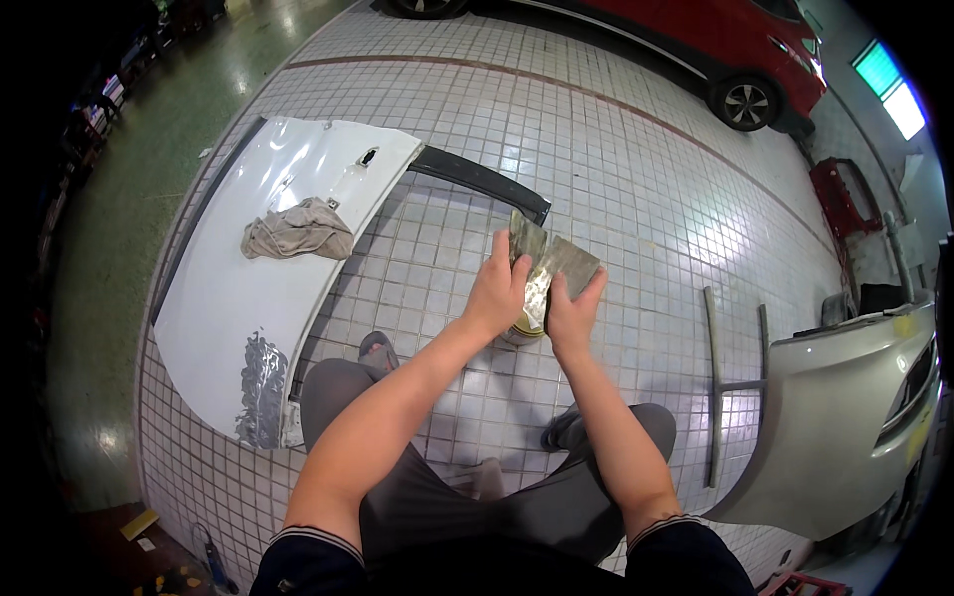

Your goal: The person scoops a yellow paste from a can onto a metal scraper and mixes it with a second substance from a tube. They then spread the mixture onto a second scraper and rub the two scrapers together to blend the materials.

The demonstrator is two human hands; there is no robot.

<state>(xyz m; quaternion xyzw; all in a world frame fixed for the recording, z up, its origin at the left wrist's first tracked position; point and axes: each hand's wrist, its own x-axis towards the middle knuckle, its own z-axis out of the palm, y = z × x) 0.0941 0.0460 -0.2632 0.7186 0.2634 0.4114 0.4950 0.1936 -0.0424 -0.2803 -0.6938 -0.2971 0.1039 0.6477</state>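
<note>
Left hand (500, 291) and right hand (573, 310) grip flat, streaked grey plates (576, 264).

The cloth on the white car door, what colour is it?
The cloth is greyish beige, as the head view shows.

Plates (576, 266) are dull gry, door (214, 268) wht w/ dk gry patch (261, 397), car (686, 28) red

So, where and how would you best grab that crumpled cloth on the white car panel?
I'd pinch the bunched folds near the middle of the cloth, coming from above. It lies in a loose heap on the white panel, so the raised folds should be easy to gather. The left hand is nearer, but it holds a flat grey blade.
</note>
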